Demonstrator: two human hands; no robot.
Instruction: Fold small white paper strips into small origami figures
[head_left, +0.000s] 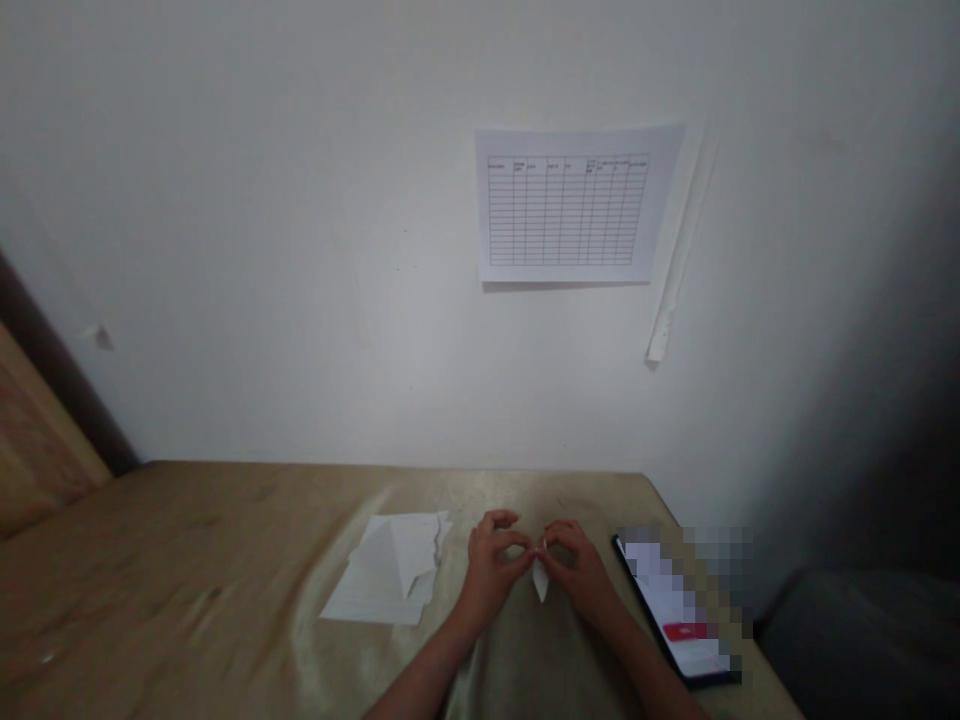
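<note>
A small piece of white paper (541, 582) hangs in a narrow point below my fingertips, above the table. My left hand (491, 565) pinches its top edge between thumb and index finger, the other fingers curled loosely above. From the other side my right hand (577, 565) pinches the same paper, its fingertips almost meeting those of the left. The fingers hide the upper part of the paper. Left of my hands lies a stack of white paper sheets (360, 590), with a folded triangular piece (411, 550) and torn edges on top.
A tablet or large phone (660, 600), partly blurred out, lies right of my right forearm near the table's edge. The brown-covered table (210, 600) meets a white wall bearing a printed grid sheet (568, 215). A wooden piece (37, 430) stands at far left.
</note>
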